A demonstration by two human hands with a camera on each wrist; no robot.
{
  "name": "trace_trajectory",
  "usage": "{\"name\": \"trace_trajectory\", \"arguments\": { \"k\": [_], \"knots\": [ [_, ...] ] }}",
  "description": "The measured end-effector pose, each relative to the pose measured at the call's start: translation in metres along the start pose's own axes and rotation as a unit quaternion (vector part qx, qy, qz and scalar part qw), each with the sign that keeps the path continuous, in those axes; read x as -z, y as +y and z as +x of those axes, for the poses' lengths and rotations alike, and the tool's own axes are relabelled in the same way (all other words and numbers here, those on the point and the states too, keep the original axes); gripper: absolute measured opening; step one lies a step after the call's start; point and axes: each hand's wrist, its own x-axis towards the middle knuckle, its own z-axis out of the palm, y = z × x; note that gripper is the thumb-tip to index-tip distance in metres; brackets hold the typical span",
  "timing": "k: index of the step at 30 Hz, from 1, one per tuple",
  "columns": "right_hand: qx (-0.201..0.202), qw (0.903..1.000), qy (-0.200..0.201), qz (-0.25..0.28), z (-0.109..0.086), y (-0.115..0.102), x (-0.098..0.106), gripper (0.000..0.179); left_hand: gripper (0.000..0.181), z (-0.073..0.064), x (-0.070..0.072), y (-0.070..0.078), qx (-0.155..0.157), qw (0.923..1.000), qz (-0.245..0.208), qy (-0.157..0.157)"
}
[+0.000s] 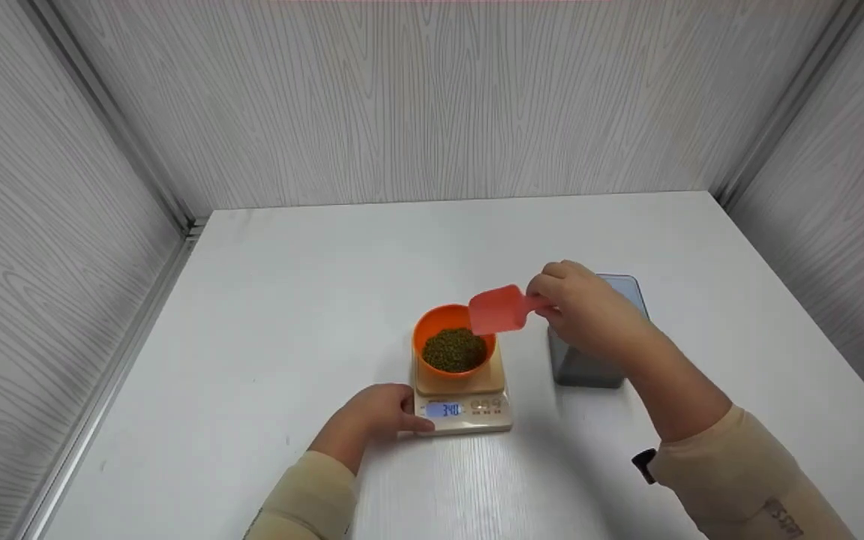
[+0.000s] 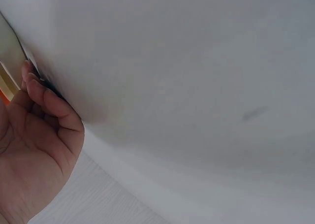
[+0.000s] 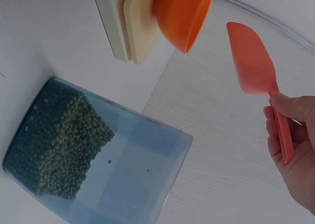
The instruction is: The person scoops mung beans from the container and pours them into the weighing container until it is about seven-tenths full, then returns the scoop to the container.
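Observation:
My right hand point(image 1: 578, 304) grips the handle of a translucent red scoop point(image 1: 498, 310), seen in full in the right wrist view point(image 3: 253, 61). The scoop's blade hangs over the right rim of an orange bowl point(image 1: 432, 319) that holds small green beans point(image 1: 453, 351). Beneath the bowl is a kitchen scale point(image 1: 503, 420) with a lit display whose digits look like 340, decimal point unclear. At the scale's front left corner is my left hand point(image 1: 378, 411), its thumb along the front edge and its curled fingers against the side, holding it.
Under my right forearm stands a translucent bluish container point(image 1: 589, 371), partly hidden in the head view. The right wrist view shows green beans point(image 3: 64, 140) heaped at its bottom. The white table point(image 1: 312, 262) is bounded by pale wood-grain panels point(image 1: 439, 97) at the back and sides.

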Motion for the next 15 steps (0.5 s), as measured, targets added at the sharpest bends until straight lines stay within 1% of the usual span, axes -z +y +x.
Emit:
{"name": "trace_trajectory", "arguments": {
  "k": [4, 8, 11, 13, 15],
  "knots": [
    [-0.035, 0.9993, -0.008, 0.011, -0.006, 0.011, 0.018, 0.018, 0.041, -0.001, 0.000, -0.001, -0.005, 1.0000, -0.001, 0.004],
    [-0.057, 0.9982, -0.014, 0.011, -0.013, 0.022, 0.038, 0.020, 0.042, -0.002, 0.001, -0.001, -0.006, 1.0000, -0.004, 0.006],
    [-0.072, 0.9973, -0.014, 0.002, -0.019, 0.030, 0.052, 0.020, 0.042, -0.003, 0.001, -0.001, -0.006, 0.9999, -0.006, 0.005],
    [-0.090, 0.9958, -0.017, -0.011, -0.023, 0.035, 0.060, 0.019, 0.042, -0.003, 0.001, -0.001, -0.004, 1.0000, -0.007, 0.004],
    [-0.099, 0.9946, -0.020, -0.027, -0.028, 0.039, 0.067, 0.017, 0.042, -0.003, 0.001, -0.001, -0.004, 1.0000, -0.009, 0.003]
  ]
}}
